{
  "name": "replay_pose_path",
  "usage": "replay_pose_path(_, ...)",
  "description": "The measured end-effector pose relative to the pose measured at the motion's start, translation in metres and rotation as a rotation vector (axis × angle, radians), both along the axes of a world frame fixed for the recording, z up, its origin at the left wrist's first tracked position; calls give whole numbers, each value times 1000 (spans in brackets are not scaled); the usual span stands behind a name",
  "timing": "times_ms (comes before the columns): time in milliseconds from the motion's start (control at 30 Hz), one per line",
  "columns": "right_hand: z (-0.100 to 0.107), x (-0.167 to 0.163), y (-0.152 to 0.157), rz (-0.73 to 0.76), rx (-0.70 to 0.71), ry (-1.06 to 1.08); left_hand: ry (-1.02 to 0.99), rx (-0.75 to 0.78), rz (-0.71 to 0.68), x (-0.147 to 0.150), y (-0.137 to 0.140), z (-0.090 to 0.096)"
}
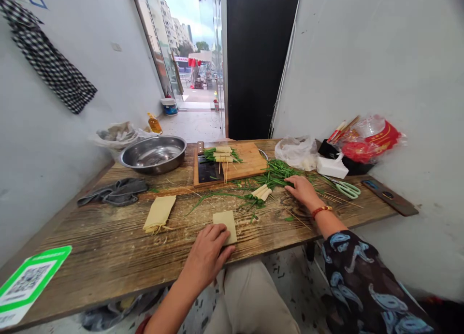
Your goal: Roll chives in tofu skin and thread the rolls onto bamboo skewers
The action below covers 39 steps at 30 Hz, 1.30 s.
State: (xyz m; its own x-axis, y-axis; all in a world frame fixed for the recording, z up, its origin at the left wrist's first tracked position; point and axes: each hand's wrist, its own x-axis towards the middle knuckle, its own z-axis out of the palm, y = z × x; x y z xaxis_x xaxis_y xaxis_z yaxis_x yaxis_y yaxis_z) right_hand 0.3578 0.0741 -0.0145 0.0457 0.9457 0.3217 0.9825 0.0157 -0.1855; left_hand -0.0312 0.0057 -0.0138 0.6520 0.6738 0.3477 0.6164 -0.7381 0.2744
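My left hand (208,251) lies with its fingers on a square tofu-skin sheet (229,223) near the table's front edge, thumb apart from the fingers. To its left is a stack of similar sheets (159,212). At the right edge of a heap of chives (277,172), my right hand (302,191) has its bent fingers closed on some stems; the fingertips are partly hidden. Between my hands sit several rolls with greens inside (261,193). More skewered rolls (223,154) rest on the wooden cutting board (250,160), beside a cleaver (209,170).
A steel basin (154,154) and a dark cloth (114,191) occupy the left side. Thin skewers (339,198), scissors (348,189), a white tissue pack (331,167), a plastic bag (295,152) and a phone (389,196) lie at right. A QR-code card (32,281) stands front left.
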Motion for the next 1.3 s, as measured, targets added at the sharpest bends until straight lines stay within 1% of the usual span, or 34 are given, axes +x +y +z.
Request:
replay_pose_path(133,-4,4,5,-14,-9,-22,-2,-8,8,-1,0,1)
replay_pose_path(267,-5,12,7,-56,7,20,-10,-16,9,0,0,2)
replay_pose_path(500,-1,35,8,-114,41,205,-13,-5,13,-1,1,0)
replay_pose_path(667,5,36,5,-87,45,383,-56,14,12,-1,2,-1)
replay_pose_path(900,11,9,0,-77,96,601,-91,2,18,-1,2,0)
replay_pose_path(1033,23,0,-2,-114,149,686,-87,-32,26,0,1,1)
replay_pose_path(1133,35,-12,-10,-119,170,796,-123,-55,25,-2,2,-2)
replay_pose_path(1200,39,-29,-21,-86,168,875,-195,-71,36,-4,4,-6)
replay_pose_path(1300,39,-71,-43,12,130,970,-386,-124,96,-5,7,-9)
